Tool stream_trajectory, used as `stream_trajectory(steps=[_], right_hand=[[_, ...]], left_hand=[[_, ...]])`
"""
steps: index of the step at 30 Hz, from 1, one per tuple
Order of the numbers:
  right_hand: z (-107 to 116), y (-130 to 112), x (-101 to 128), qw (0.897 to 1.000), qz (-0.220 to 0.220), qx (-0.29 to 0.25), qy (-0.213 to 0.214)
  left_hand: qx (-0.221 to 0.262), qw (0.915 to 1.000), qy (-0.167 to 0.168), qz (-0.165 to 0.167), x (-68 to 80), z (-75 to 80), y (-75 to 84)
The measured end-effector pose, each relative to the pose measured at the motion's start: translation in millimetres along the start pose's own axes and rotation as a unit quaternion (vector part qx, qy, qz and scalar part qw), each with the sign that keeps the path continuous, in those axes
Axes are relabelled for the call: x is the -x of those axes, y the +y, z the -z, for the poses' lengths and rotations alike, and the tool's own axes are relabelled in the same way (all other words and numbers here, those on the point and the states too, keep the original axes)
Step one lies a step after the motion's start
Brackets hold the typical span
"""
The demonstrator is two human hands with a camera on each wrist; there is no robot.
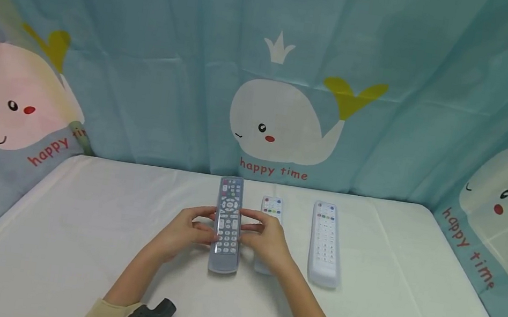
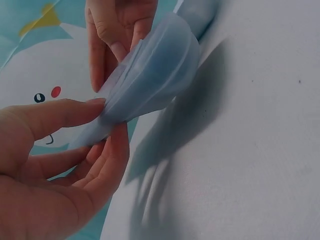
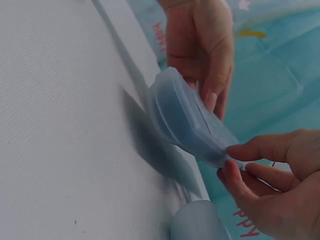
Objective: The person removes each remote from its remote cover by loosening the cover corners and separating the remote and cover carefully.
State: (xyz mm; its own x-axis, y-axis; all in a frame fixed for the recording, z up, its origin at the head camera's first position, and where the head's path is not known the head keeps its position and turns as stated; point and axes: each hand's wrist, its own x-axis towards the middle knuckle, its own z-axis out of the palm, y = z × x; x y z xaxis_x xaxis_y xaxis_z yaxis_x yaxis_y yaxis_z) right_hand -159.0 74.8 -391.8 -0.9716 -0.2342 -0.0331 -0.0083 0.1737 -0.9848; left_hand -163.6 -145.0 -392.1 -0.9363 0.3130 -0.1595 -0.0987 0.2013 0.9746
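A grey remote control [image 1: 223,261] in a clear sleeve is held upright in the middle of the head view, its buttons facing me. My left hand [image 1: 183,233] pinches its left edge between thumb and fingers. On the opposite edge my right hand [image 1: 270,239] pinches it the same way. Both wrist views show the remote's rounded lower end [image 2: 170,60] raised off the table, with its shadow underneath. A white remote [image 1: 272,204] lies just behind my right hand, which covers its middle.
Another white remote [image 1: 326,250] in a clear cover lies farther right. A white cloth covers the table [image 1: 408,310], whose far edge meets a blue curtain [image 1: 185,89] printed with whales. Each forearm wears a black strap mount [image 1: 154,315] near its sleeve.
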Motion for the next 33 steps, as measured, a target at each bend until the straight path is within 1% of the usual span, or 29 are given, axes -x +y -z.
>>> stream_trajectory(steps=[6, 12, 16, 20, 23, 29, 33], right_hand=[[1, -1, -1, 1.000, -0.016, -0.019, 0.002], [5, -2, 0, 1.000, -0.004, -0.029, -0.008], [5, -2, 0, 0.999, -0.006, -0.036, -0.011], [5, -4, 1, 1.000, -0.009, -0.027, -0.006], [5, -7, 3, 1.000, -0.005, -0.017, -0.003], [2, -13, 4, 1.000, -0.005, -0.014, 0.006], [1, -16, 5, 1.000, -0.007, -0.013, 0.015]], left_hand=[[0.008, 0.9999, -0.005, -0.007, 2.4, 0.0, 2.4], [0.018, 0.9998, 0.005, 0.003, 2.1, -1.2, 3.3], [0.040, 0.9992, 0.001, -0.003, 3.3, -2.6, 3.7], [0.051, 0.9987, -0.001, -0.009, 4.4, -3.7, 3.5], [0.051, 0.9986, 0.010, -0.013, 5.7, -4.5, 4.6], [0.060, 0.9969, 0.049, -0.017, 9.2, -6.2, 11.0], [0.064, 0.9961, 0.060, -0.014, 11.2, -6.7, 15.2]])
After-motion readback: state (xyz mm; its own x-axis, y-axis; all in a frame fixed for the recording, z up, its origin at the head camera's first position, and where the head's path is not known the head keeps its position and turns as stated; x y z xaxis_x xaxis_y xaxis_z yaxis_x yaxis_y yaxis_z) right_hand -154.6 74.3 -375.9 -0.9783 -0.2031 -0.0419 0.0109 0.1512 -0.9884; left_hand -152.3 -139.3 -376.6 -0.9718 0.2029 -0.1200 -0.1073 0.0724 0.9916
